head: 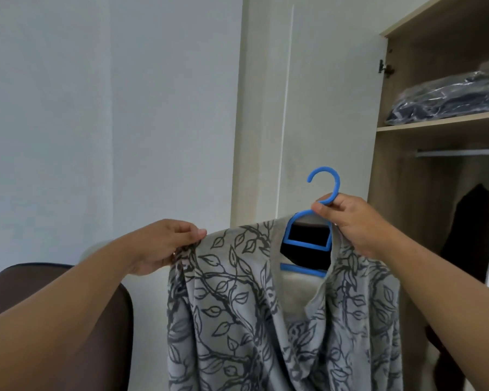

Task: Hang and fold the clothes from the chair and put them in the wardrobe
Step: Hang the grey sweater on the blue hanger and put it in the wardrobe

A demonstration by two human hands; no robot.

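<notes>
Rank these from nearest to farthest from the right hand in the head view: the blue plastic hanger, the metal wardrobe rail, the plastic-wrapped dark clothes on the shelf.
1. Blue plastic hanger: held at its neck by the right hand, under the grey leaf-print top.
2. Metal wardrobe rail: up and to the right, inside the wardrobe.
3. Plastic-wrapped dark clothes: higher still, on the shelf above the rail.

I see two bare forearms with no sleeves reaching the wrists. My left hand (164, 246) wears a ring. The right hand (350, 221) wears nothing.
</notes>
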